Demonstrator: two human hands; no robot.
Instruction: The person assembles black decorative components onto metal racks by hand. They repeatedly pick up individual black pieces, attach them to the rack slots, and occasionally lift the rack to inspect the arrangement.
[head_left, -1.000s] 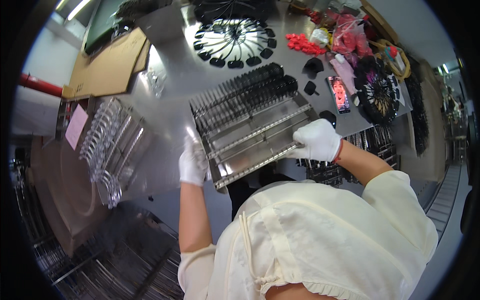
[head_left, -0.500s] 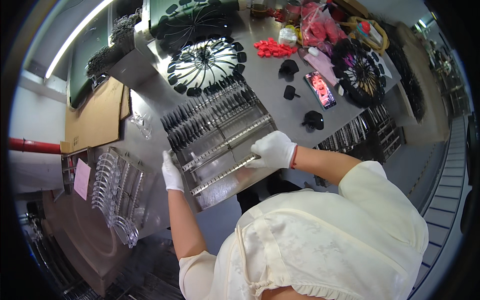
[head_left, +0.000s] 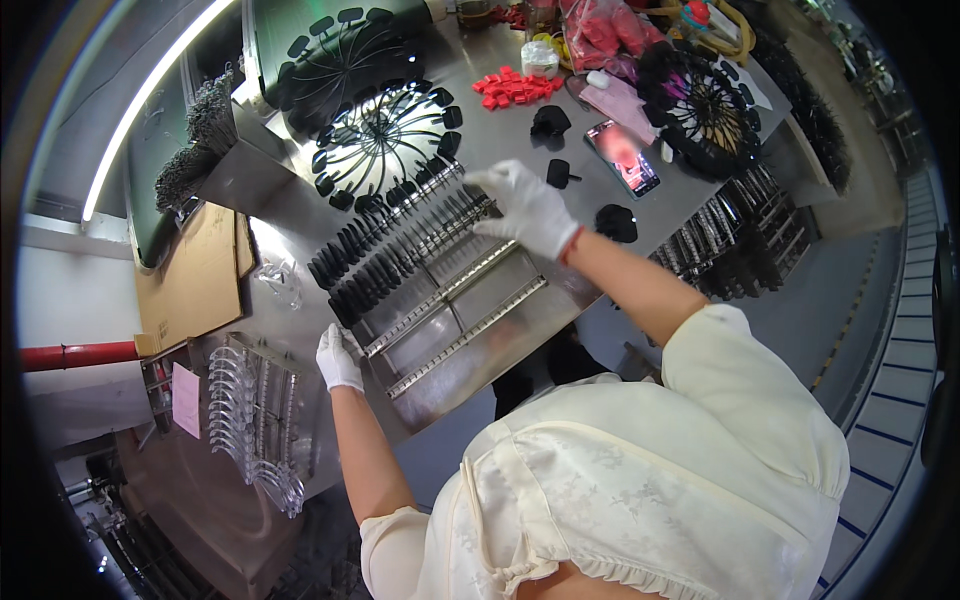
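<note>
The left hand [head_left: 340,358], in a white glove, rested against the left edge of the metal rack, its fingers close together; whether they gripped it, I could not tell. The white-gloved right hand [head_left: 525,208] hovered at the right end of the filled rows, thumb and fingers spread, nothing visible between them.

The grey steel table [head_left: 490,135] ran across the upper half of the frame. On it, at the centre, lay the flat silver metal rack [head_left: 430,338] with slotted crossbars. Judged by its rows, it looked about half loaded: the two far rows carried slim, glossy black pieces [head_left: 385,265] in close order, while the two nearer bars stood bare. At lower left, a smaller metal rack [head_left: 275,400] bore curved clear plastic pieces [head_left: 232,400]. Above the centre, black paddle-ended stems [head_left: 378,125] fanned into a ring. Small bright-red blocks [head_left: 515,88] lay at upper centre.
</note>
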